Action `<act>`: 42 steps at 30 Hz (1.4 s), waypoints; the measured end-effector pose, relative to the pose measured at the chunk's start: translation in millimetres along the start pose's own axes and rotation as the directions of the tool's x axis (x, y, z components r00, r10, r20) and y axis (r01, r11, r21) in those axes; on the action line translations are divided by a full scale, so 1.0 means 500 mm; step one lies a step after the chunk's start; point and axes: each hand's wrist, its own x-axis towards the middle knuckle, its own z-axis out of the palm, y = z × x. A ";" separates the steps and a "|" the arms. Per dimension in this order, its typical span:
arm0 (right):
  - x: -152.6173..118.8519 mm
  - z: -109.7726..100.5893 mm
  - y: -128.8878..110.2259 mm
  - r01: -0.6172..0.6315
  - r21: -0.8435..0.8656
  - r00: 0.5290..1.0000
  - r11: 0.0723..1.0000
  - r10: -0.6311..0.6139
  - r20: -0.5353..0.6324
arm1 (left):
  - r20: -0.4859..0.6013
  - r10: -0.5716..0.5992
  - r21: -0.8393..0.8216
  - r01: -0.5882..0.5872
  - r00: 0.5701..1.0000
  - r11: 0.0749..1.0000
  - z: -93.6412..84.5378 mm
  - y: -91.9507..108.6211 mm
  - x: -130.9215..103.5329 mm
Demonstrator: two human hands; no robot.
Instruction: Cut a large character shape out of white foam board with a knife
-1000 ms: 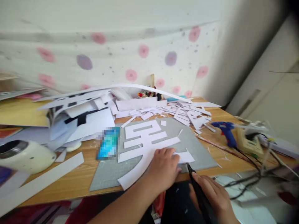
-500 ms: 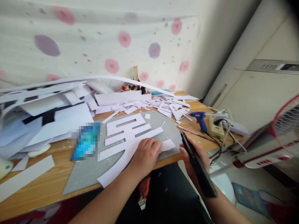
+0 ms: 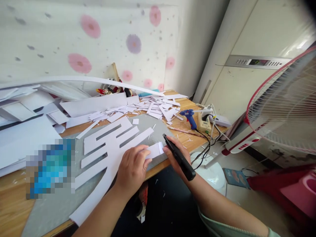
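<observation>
A large white cut-out character (image 3: 111, 144) lies on the grey cutting mat (image 3: 58, 187). My left hand (image 3: 134, 164) is at its right side, with thumb and fingers closed on the left end of a small white strip (image 3: 155, 150). The strip's right end has a raised or folded edge. My right hand (image 3: 176, 154) is wrapped round a black tool (image 3: 180, 158), long and narrow, and its fingertips are beside the strip's right end. A small white square (image 3: 135, 121) rests on the mat above.
White scraps (image 3: 163, 107) pile up at the back. A blue glue gun (image 3: 189, 118) stands near a power strip (image 3: 204, 121) at the table's right. A fan (image 3: 283, 105) is on the right. Paper sheets (image 3: 24, 138) cover the left, beside a blurred blue item (image 3: 51, 168).
The view has swung to the right. My right hand, with the black tool, has come closer to my left hand and the strip, and more of the strip shows.
</observation>
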 end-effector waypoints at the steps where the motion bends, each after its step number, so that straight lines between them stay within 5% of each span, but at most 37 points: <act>1: 0.001 0.001 -0.002 -0.015 0.024 1.000 1.000 0.015 -0.005 | -0.006 0.007 0.001 -0.007 1.000 1.000 0.000 -0.001 0.000; 8: 0.024 0.026 -0.005 -0.207 0.268 0.978 0.941 0.206 0.034 | -0.026 0.052 0.003 -0.052 0.998 0.999 -0.005 0.001 -0.001; 16: 0.021 0.048 -0.009 -0.107 0.317 0.990 0.942 0.130 -0.053 | 0.014 0.078 0.079 -0.079 0.997 0.994 -0.011 0.001 0.004; 23: 0.016 0.059 -0.029 0.054 0.208 0.975 0.977 -0.006 -0.221 | -0.018 0.090 0.089 -0.088 0.996 0.992 -0.007 -0.004 0.005; 28: 0.010 0.037 -0.054 0.179 -0.022 0.950 0.984 -0.179 -0.256 | -0.057 0.024 0.150 -0.016 0.998 0.988 -0.010 -0.008 0.007; 33: 0.112 0.014 -0.051 0.385 -0.215 0.836 0.898 -0.438 -0.332 | -0.051 0.030 0.112 -0.024 0.998 0.993 -0.014 0.003 0.012; 36: 0.194 0.012 -0.023 0.347 -0.238 0.913 0.907 -0.385 -0.133 | -0.050 0.027 0.111 -0.021 0.998 0.994 -0.015 0.007 0.013; 38: 0.211 0.014 -0.008 0.269 -0.151 0.951 0.951 -0.287 -0.113 | -0.046 0.026 0.109 -0.021 0.999 0.994 -0.015 0.007 0.012; 42: 0.139 0.018 -0.011 0.214 0.087 0.977 0.973 -0.212 -0.030 | -0.031 0.019 0.095 -0.016 0.999 0.995 -0.016 0.007 0.010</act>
